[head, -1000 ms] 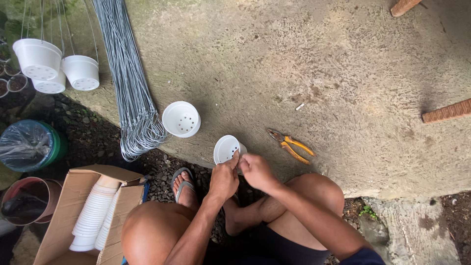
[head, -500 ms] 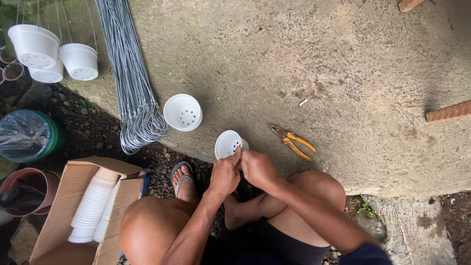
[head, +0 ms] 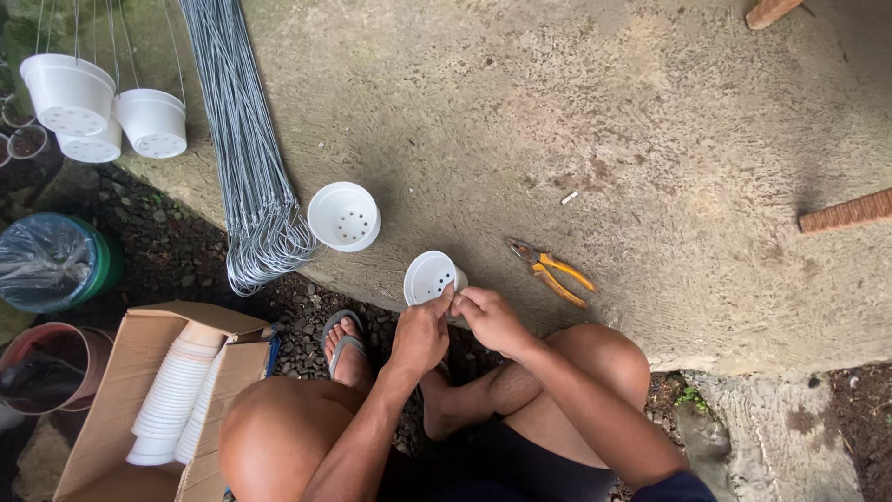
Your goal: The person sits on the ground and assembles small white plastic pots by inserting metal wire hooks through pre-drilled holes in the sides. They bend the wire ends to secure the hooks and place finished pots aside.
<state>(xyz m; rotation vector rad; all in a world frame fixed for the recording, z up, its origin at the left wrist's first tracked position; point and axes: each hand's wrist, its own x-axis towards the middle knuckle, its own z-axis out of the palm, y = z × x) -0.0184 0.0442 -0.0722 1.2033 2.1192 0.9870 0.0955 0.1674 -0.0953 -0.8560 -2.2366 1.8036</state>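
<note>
Pot: small white pot — tipped up so its rim shows.
Hands: left hand and right hand both pinch its rim.
Pliers: orange pliers — close by on the floor.

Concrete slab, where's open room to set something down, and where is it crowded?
Bare concrete slab lies beyond the yellow-handled pliers, and between the wire bundle and pliers. Crowded: around both hands on the white pot, and the second pot.

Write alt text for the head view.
A squatting person's left hand and right hand hold a white pot at a concrete slab's edge. Nearby lie pliers, another pot, wire hangers and a box of stacked pots.
</note>
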